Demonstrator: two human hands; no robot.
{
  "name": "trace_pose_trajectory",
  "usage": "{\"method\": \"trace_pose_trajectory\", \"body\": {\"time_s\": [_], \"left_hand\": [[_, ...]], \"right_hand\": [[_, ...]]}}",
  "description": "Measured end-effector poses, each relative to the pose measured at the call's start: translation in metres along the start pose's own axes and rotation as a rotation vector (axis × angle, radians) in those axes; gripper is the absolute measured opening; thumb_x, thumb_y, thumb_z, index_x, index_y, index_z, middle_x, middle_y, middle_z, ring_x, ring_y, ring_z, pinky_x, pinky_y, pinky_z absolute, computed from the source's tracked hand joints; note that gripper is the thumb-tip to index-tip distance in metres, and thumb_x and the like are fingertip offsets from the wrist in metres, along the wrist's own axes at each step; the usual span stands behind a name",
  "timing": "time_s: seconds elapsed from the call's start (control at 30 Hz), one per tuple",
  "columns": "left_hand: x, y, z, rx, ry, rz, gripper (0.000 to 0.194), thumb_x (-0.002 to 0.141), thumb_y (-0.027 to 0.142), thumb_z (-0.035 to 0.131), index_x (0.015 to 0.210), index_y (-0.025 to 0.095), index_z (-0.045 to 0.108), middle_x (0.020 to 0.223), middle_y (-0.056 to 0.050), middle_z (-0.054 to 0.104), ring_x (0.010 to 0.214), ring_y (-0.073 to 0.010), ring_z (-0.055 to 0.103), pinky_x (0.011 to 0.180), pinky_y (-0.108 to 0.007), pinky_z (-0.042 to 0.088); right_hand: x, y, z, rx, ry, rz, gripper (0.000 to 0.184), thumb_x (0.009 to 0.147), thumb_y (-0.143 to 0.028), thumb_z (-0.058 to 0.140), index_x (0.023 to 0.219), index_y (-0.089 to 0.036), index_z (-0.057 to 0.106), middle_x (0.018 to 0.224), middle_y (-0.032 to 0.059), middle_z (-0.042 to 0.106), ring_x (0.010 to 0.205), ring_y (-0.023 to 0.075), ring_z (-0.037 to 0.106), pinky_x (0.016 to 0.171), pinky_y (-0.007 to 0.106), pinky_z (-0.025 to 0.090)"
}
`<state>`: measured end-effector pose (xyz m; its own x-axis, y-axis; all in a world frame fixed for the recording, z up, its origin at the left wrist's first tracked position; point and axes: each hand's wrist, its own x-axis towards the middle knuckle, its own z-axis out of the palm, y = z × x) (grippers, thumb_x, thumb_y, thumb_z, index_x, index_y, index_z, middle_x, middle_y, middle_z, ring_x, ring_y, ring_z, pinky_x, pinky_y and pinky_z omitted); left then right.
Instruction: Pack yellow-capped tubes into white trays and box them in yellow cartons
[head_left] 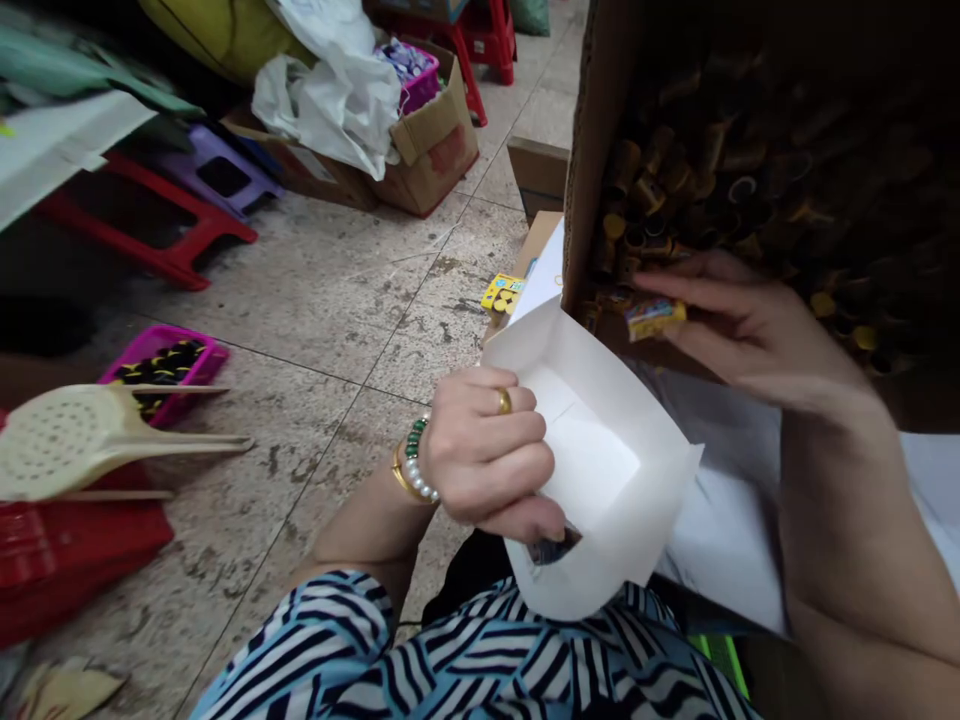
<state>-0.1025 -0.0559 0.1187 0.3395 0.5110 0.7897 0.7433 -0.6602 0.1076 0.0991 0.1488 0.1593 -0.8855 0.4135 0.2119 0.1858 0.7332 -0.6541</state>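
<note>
The left hand [491, 450] is curled over the near-left side of an open white paper box [592, 440], gripping its wall, with the thumb by an opening there. The right hand [765, 330] pinches a small yellow printed piece [656, 318] at its fingertips; blur makes it hard to say exactly what that is. The piece sits just beyond the white paper box's far-right edge, in front of many small cylinders [649, 193] inside a shadowed cardboard box [581, 180].
</note>
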Motion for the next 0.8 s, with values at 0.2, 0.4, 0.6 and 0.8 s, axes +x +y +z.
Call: {"method": "trace_pose_trajectory", "body": {"time_s": [0.2, 0.4, 0.6, 0.8], "left_hand": [[0.029, 0.007, -0.013, -0.127, -0.229, -0.031, 0.048, 0.101, 0.043, 0.042, 0.057, 0.021, 0.038, 0.052, 0.002, 0.037, 0.05, -0.0143, 0.032, 0.053, -0.035, 0.025], [0.045, -0.013, -0.018, -0.217, -0.287, -0.035, 0.04, 0.097, 0.035, 0.048, 0.06, 0.022, 0.042, 0.053, 0.002, 0.039, 0.049, -0.0145, 0.037, 0.053, -0.035, 0.03], [0.047, -0.025, -0.02, -0.393, -0.289, -0.012, 0.04, 0.099, 0.037, 0.044, 0.062, 0.022, 0.046, 0.052, 0.002, 0.037, 0.046, -0.0139, 0.039, 0.053, -0.036, 0.029], [0.052, -0.026, -0.011, -0.45, -0.249, 0.0, 0.042, 0.1, 0.04, 0.039, 0.063, 0.021, 0.047, 0.05, 0.001, 0.04, 0.047, -0.0141, 0.041, 0.053, -0.034, 0.033]], "right_hand": [[0.016, -0.038, 0.049, -0.056, -0.23, -0.056, 0.015, 0.086, -0.017, 0.072, 0.1, -0.018, 0.067, 0.1, 0.0034, 0.069, 0.09, 0.0172, 0.062, 0.079, 0.029, 0.047], [0.023, -0.001, 0.049, -0.192, -0.035, -0.039, 0.021, 0.099, -0.033, 0.059, 0.096, -0.019, 0.074, 0.105, 0.0074, 0.067, 0.097, 0.0201, 0.061, 0.085, 0.032, 0.046], [0.028, 0.064, 0.023, -0.776, 0.049, 0.253, 0.041, 0.099, -0.019, 0.046, 0.137, -0.013, 0.061, 0.126, 0.019, 0.065, 0.119, 0.0329, 0.05, 0.092, 0.04, 0.039], [0.035, 0.086, 0.041, -0.798, 0.126, 0.265, 0.049, 0.097, -0.033, 0.056, 0.141, -0.011, 0.056, 0.135, 0.0223, 0.055, 0.121, 0.0348, 0.045, 0.095, 0.044, 0.036]]}}
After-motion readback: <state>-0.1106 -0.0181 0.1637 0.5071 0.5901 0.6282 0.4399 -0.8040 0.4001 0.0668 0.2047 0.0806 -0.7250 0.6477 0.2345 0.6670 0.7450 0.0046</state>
